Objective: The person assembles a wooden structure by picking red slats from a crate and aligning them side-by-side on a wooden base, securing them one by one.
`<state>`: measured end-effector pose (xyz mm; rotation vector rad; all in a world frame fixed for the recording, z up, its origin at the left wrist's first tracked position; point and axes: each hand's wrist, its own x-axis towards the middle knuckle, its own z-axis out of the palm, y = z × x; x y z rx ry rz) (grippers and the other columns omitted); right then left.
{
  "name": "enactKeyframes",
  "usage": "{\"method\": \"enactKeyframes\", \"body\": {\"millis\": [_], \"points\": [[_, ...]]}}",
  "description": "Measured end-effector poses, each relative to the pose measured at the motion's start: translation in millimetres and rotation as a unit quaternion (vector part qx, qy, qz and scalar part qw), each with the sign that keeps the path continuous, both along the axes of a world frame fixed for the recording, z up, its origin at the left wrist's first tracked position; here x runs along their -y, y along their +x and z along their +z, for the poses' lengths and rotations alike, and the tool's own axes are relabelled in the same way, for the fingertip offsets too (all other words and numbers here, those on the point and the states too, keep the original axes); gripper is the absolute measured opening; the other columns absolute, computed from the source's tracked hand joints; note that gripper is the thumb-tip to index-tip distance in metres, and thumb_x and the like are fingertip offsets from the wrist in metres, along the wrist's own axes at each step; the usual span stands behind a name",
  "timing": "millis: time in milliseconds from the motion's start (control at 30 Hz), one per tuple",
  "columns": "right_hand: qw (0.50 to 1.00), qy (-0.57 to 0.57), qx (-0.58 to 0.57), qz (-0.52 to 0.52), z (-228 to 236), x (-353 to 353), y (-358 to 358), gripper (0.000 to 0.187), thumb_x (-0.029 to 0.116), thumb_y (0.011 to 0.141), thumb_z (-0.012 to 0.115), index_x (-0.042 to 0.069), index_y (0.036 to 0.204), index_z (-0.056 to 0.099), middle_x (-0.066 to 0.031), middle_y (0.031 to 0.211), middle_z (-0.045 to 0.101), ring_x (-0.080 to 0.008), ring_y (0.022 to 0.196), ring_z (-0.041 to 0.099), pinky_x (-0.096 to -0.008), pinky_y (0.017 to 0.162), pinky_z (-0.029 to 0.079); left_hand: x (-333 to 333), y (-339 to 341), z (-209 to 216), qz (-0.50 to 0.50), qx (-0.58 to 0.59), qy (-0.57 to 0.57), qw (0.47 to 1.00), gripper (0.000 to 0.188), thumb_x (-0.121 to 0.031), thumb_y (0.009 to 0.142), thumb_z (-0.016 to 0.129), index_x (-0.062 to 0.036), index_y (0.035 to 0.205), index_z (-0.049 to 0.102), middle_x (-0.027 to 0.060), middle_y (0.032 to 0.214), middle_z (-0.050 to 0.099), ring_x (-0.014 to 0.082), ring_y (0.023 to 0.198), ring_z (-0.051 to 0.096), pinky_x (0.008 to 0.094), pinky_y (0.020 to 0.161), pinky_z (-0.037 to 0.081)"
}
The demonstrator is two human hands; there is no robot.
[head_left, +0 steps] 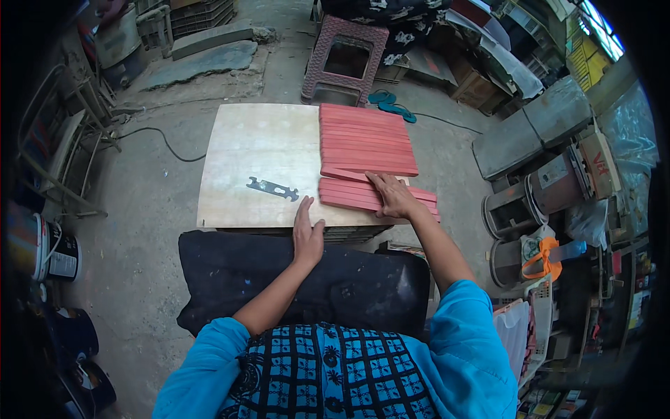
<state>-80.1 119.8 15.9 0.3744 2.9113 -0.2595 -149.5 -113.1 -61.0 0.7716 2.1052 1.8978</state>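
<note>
Strips (366,140) in red, side by side in two groups on a pale board (258,146).
The right hand (396,198) lies with fingers and thumb spread on the smaller, front group; one strip slants at its far side. The left hand (307,241), fingers together, thumb apart, is at the board's front edge, near a flat wrench (271,187).

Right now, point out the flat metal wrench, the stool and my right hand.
Flat metal wrench (268,186), head view: middle of its body.
Stool (354,31), head view: side panel above its opening.
Right hand (396,198), head view: back of the hand.
</note>
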Motion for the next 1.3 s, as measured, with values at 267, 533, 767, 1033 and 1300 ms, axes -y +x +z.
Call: {"method": "enactKeyframes", "body": {"millis": [267, 533, 767, 1033, 1300], "points": [[0.997, 0.082, -0.011, -0.007, -43.5, -29.9, 3.3, 0.103, 0.031, 0.054, 0.079, 0.021, 0.139, 0.022, -0.0146, 0.14, 0.025, -0.0319, 0.13, 0.024, -0.0536, 0.101, 0.025, -53.2, -39.9, -15.0, -0.104, -0.234, -0.311, 0.915, 0.086, -0.024, 0.071, 0.059, 0.0012, 0.138, 0.012, 0.0231, 0.144, 0.01, 0.0369, 0.134, 0.012, 0.0517, 0.106, 0.016], [0.899, -0.047, -0.143, -0.412, -80.4, -64.8, 77.4, 0.107, 0.017, 0.052, 0.081, 0.019, 0.14, 0.02, -0.0258, 0.143, 0.013, -0.0414, 0.131, 0.015, -0.0583, 0.101, 0.022, -76.8, -55.0, -37.9, -0.084, -0.265, -0.325, 0.904, 0.086, -0.026, 0.074, 0.055, 0.0018, 0.139, 0.006, 0.0199, 0.146, 0.009, 0.0321, 0.136, 0.009, 0.0519, 0.107, 0.004], [0.878, -0.117, -0.312, -0.344, -108.8, -108.3, 78.5, 0.086, 0.002, 0.059, 0.071, 0.003, 0.135, 0.03, -0.0285, 0.135, 0.031, -0.0372, 0.128, 0.029, -0.0372, 0.105, 0.026, -86.1, -51.0, -35.3, -0.073, -0.269, -0.333, 0.901, 0.083, -0.027, 0.075, 0.051, 0.004, 0.138, 0.007, 0.0192, 0.145, 0.013, 0.0286, 0.136, 0.012, 0.0494, 0.108, 0.003], [0.616, -0.531, -0.441, -0.379, -130.7, -115.8, 72.0, 0.071, -0.014, 0.066, 0.038, -0.003, 0.136, 0.027, -0.0166, 0.128, 0.046, -0.0169, 0.113, 0.048, -0.0225, 0.087, 0.039, -85.3, -56.5, -41.8, -0.056, -0.262, -0.354, 0.896, 0.08, -0.025, 0.075, 0.047, 0.0007, 0.14, 0.008, 0.0162, 0.145, 0.016, 0.0267, 0.135, 0.014, 0.0487, 0.108, 0.001], [0.662, -0.453, -0.46, -0.38, -138.6, -110.6, 65.1, 0.064, -0.013, 0.068, 0.037, -0.002, 0.131, 0.038, -0.0144, 0.118, 0.054, -0.0183, 0.107, 0.052, -0.0233, 0.086, 0.04, -82.0, -62.7, -49.5, -0.061, -0.293, -0.357, 0.885, 0.072, -0.023, 0.081, 0.044, 0.0022, 0.139, 0.01, 0.0161, 0.144, 0.021, 0.0264, 0.134, 0.018, 0.0483, 0.108, 0.003]]}}
